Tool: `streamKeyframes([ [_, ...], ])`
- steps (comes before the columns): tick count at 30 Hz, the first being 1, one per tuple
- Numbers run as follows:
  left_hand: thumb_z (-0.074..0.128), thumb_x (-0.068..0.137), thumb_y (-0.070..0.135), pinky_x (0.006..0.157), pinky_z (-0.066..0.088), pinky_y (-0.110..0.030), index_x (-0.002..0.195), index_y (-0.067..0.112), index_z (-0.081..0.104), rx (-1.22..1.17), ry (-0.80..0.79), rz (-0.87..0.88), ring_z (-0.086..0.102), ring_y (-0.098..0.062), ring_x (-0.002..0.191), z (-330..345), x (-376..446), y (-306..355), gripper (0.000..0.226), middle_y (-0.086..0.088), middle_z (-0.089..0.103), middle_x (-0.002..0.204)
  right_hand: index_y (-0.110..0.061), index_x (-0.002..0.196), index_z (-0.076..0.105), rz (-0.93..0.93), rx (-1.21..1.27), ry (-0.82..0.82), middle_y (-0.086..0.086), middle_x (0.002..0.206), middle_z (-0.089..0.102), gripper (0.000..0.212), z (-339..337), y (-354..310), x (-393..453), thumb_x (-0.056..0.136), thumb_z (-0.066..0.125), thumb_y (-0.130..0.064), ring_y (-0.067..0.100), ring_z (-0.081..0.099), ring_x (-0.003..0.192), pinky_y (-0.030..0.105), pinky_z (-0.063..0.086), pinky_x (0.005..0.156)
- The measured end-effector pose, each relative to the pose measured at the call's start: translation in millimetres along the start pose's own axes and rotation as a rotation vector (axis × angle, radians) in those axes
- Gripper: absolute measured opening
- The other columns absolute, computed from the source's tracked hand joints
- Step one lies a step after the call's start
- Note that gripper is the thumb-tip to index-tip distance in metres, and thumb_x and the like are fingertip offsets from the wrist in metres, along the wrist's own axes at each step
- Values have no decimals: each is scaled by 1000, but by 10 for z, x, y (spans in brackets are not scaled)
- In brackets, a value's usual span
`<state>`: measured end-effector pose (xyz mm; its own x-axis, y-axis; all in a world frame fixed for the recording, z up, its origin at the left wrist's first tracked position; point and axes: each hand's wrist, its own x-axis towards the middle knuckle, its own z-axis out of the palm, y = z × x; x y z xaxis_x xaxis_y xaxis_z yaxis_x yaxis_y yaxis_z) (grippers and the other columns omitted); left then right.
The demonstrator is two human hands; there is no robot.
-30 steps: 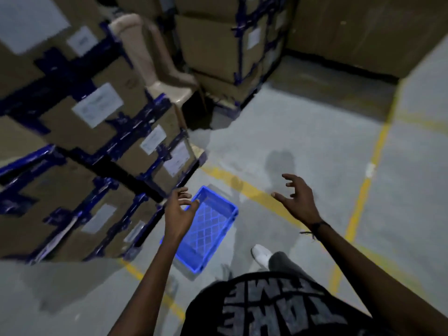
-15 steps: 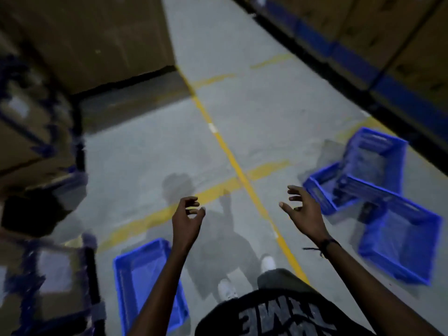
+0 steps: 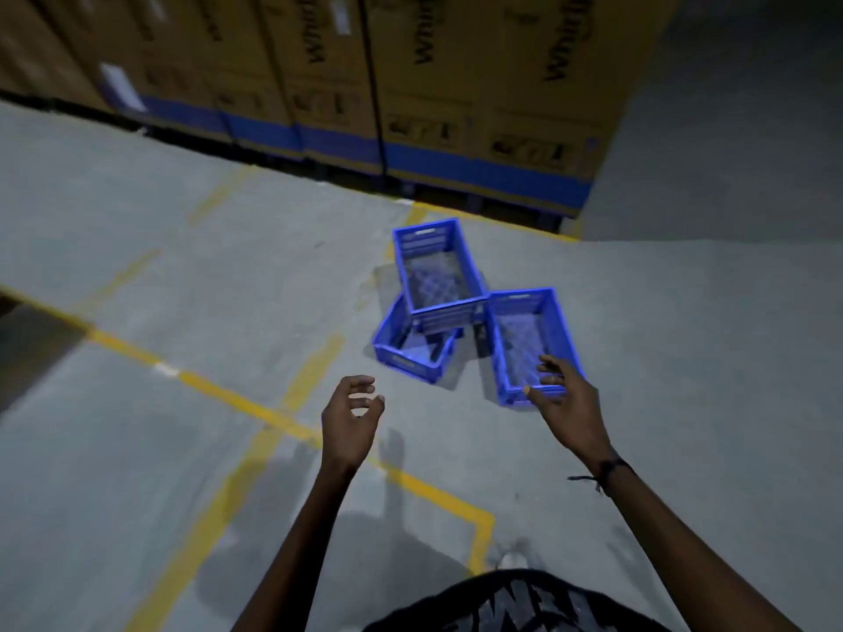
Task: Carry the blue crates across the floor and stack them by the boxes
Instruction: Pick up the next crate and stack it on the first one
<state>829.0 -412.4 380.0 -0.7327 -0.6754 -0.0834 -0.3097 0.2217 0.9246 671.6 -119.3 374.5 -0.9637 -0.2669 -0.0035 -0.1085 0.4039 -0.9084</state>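
Observation:
Three blue crates lie in a loose cluster on the grey floor ahead. The upper crate (image 3: pixel 438 271) rests tilted on a lower crate (image 3: pixel 413 353). A third crate (image 3: pixel 529 339) sits on the floor to their right. My left hand (image 3: pixel 349 419) hovers empty with curled, parted fingers, short of the lower crate. My right hand (image 3: pixel 568 403) is empty with spread fingers and overlaps the near end of the third crate in the view; I cannot tell if it touches.
A row of tall brown cardboard boxes (image 3: pixel 424 84) with blue bands stands on pallets along the far side. Yellow floor lines (image 3: pixel 237 399) cross the concrete. An open aisle (image 3: pixel 730 130) runs at the right past the boxes.
My view has swung right, away from the single crate by the strapped boxes. The crate cluster has come to the centre, closer to my hands. Both hands stay empty.

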Motion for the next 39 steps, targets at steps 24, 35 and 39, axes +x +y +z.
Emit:
streamKeyframes([
  [24, 65, 86, -9, 70, 50, -11, 108, 3, 65, -80, -35, -20, 64, -16, 83, 3877, 2238, 1429, 25, 4, 68, 95, -28, 126, 57, 75, 36, 46, -6, 100, 71, 49, -2301, 872, 3491, 82, 76, -14, 10, 67, 93, 26, 54, 71],
  [35, 69, 84, 5, 75, 48, -11, 106, 11, 67, 14, 178, -119, 63, 7, 85, 4478, 3119, 1627, 23, 2, 71, 103, -24, 128, 57, -17, -60, -357, -2, 100, 70, 49, -2120, 928, 5577, 84, 74, -12, 6, 68, 90, 9, 51, 72],
  [39, 68, 87, 4, 70, 47, -9, 106, 10, 69, 53, 282, -227, 66, -4, 87, 4788, 3201, 1574, 20, 1, 72, 105, -24, 127, 57, -85, -119, -558, -2, 99, 70, 47, -1927, 1058, 6380, 85, 74, -13, 5, 68, 88, 11, 52, 74],
])
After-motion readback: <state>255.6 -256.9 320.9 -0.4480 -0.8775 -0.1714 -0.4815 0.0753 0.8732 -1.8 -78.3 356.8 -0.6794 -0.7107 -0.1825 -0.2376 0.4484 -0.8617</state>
